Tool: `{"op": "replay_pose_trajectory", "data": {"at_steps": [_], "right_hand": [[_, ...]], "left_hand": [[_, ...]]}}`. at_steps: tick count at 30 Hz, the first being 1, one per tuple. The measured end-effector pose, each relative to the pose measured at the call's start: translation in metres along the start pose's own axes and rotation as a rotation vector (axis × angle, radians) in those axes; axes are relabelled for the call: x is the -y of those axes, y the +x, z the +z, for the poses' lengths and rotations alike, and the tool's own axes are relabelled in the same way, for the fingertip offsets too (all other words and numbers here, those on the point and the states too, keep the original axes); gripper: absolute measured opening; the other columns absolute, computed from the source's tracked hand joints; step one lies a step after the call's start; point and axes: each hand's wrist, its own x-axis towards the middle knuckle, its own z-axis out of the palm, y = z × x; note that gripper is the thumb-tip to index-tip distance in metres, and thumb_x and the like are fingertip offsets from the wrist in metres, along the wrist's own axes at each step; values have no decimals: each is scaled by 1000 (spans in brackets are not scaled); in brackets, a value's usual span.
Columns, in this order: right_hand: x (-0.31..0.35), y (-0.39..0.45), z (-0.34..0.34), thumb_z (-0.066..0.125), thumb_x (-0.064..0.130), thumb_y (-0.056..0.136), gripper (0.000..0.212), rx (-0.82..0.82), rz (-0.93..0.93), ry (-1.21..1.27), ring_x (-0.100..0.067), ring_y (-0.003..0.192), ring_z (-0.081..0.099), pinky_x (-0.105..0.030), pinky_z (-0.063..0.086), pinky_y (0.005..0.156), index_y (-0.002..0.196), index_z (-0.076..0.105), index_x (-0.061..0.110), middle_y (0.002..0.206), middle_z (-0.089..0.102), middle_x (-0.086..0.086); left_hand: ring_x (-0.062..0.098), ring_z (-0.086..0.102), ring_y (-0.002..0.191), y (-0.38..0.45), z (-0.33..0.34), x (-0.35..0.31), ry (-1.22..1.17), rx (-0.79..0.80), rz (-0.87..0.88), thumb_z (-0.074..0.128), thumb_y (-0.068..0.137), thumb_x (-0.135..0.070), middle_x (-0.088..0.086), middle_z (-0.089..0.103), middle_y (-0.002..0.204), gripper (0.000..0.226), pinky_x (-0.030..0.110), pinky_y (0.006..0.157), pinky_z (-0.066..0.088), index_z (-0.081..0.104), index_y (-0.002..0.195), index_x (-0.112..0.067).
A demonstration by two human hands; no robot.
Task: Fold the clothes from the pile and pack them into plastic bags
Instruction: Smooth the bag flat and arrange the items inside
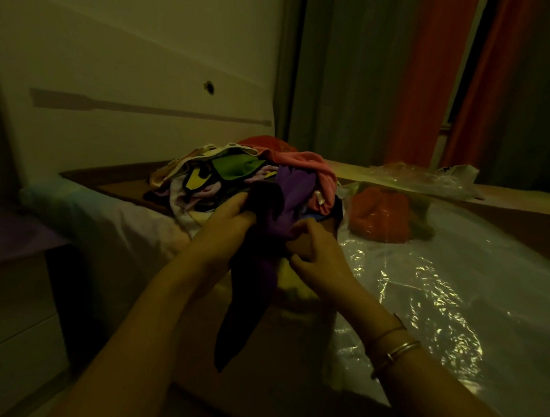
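A pile of mixed clothes [237, 173] in pink, green, white and yellow lies on the bed in the middle of the dim view. A dark purple garment [255, 288] hangs from the pile's front down over the bed edge. My left hand [225, 219] grips its upper left part. My right hand [313, 251] pinches its right side, fingers curled round the cloth. A clear plastic bag [424, 284] lies flat on the bed to the right. A red folded garment [379, 215] sits inside plastic just right of the pile.
More crumpled clear plastic [432, 178] lies at the back right of the bed. A pale wall panel [129, 84] stands behind the pile, orange curtains [422, 88] hang at the back right, and a drawer unit [6, 303] stands at the left.
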Motion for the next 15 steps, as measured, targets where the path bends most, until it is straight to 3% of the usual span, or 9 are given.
{"op": "replay_pose_trajectory", "data": {"at_steps": [2,5,7,9,11,13,15], "right_hand": [[-6,5,3,68,20,74,38,-47,-3,-172,-27,97,58,-47,46,82,110,57,16,104,62,-5],[-10,11,13,67,21,72,62,-78,-39,-174,-29,112,53,-46,44,91,131,48,18,128,54,-7],[-5,18,19,66,17,72,65,-90,-78,-135,-30,119,50,-45,43,95,134,47,18,137,48,-7],[5,25,25,65,12,71,45,-55,-164,-177,-32,109,54,-42,44,86,115,57,14,121,59,-8],[10,28,29,63,3,71,23,-73,-196,-208,-26,82,54,-32,32,69,86,50,15,85,59,-4],[13,25,28,57,-2,75,27,-109,-115,-146,-16,63,40,-29,22,58,80,37,16,67,42,6],[15,23,25,52,-3,75,26,-176,-41,-76,-8,57,33,-27,21,51,80,34,15,65,35,9]], "left_hand": [[19,63,91,-5,-6,-6,-98,-15,-36,34,101,-10,5,65,101,25,31,78,52,57,111,-13],[25,62,103,-14,-15,-9,-244,26,-108,36,101,-18,9,65,108,25,30,76,50,60,110,-20],[23,64,89,-18,-21,-6,-137,49,-154,41,97,-11,11,65,105,23,26,68,50,59,112,-10],[17,66,80,-21,-22,-6,-99,186,-155,49,91,-4,10,67,103,16,26,68,55,60,102,-8],[13,69,78,-22,-25,-9,-146,278,-160,56,85,3,5,68,92,20,25,70,57,59,102,-9],[15,69,86,-15,-30,-6,-47,207,-138,64,79,9,1,67,95,36,28,74,58,57,102,-18],[11,62,96,-6,-37,4,210,106,-78,76,70,3,-11,61,101,56,25,75,54,50,106,-29]]}}
